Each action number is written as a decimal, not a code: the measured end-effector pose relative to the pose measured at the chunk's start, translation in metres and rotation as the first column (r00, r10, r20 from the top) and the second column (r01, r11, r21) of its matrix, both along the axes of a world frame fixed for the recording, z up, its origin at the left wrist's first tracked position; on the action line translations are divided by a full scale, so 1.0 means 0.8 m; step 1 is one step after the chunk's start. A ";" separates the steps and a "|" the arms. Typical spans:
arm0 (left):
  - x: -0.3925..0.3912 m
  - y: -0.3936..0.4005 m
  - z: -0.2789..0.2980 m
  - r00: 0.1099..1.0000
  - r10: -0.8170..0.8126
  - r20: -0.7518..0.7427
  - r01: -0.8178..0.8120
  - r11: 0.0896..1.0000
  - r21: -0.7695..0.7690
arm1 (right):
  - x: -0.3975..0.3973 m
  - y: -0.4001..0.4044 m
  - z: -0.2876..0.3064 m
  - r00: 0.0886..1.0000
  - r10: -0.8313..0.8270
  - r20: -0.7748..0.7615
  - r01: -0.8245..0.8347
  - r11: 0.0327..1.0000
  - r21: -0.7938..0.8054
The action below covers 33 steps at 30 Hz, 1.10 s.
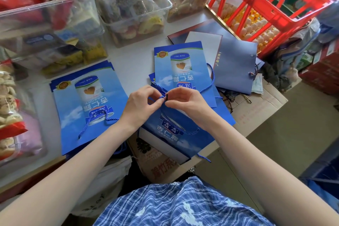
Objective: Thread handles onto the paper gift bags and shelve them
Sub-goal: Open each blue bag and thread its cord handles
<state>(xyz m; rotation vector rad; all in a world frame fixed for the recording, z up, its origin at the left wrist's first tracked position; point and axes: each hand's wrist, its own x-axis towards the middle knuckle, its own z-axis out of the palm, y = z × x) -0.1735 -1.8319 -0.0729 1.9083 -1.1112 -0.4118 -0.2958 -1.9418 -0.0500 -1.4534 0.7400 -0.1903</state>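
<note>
Both hands were working the blue cord (211,80) over the blue gift bag (176,130) lying flat in front of the person, partly on the bench (132,64) edge and partly on a cardboard box (256,108).

Left hand (142,103): grip closed, fingertips pinching the cord end just left of a small dark tip (167,96). Right hand (185,102): grip closed too, pinching at that dark tip. The two grips nearly touched. Couldn't tell whether the dark piece was the cord's end cap or the bag's hole.

Key relation: the cord end sat between the two pinches, its short axis running left-right. From the right hand the cord looped away up and right of the bag, then back down. The bag's long axis ran away from the person, top edge under the hands, print reading upright from the person's side.

Judgement: mid-threading, or knotting the end. Either hand was equally near; the left probably feeds while the right guides.

Left of the bag lay a similar stack (88,106) with a cord on top. Beyond it another blue bag (181,68), then a grey-blue bag (236,64). Shelving not yet begun.
</note>
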 end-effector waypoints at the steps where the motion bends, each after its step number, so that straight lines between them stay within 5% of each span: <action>1: 0.000 -0.001 0.001 1.000 -0.026 0.014 0.026 1.000 0.003 | 0.001 0.001 -0.001 0.999 -0.046 0.005 0.046 0.999 0.009; 5: 0.000 0.002 0.001 0.958 -0.171 0.229 0.173 0.985 0.013 | 0.008 0.002 0.001 0.980 -0.197 -0.007 0.197 0.978 0.072; 12: 0.014 0.004 0.008 0.808 -0.206 0.553 0.235 0.972 0.019 | 0.013 -0.001 0.003 0.998 -0.031 -0.051 0.023 0.989 -0.143; 19: 0.005 -0.003 0.000 0.975 -0.042 0.217 0.053 0.997 -0.049 | 0.014 -0.009 0.000 0.996 0.003 -0.093 -0.019 0.986 -0.167; 27: 0.011 -0.008 0.008 0.972 -0.178 0.152 0.168 0.982 0.082 | 0.017 -0.005 -0.007 0.991 -0.128 -0.043 0.126 0.991 -0.043; 33: 0.024 -0.013 0.010 0.947 -0.321 -0.030 0.322 0.939 0.123 | 0.011 -0.013 -0.009 1.000 0.015 -0.014 -0.016 0.998 -0.059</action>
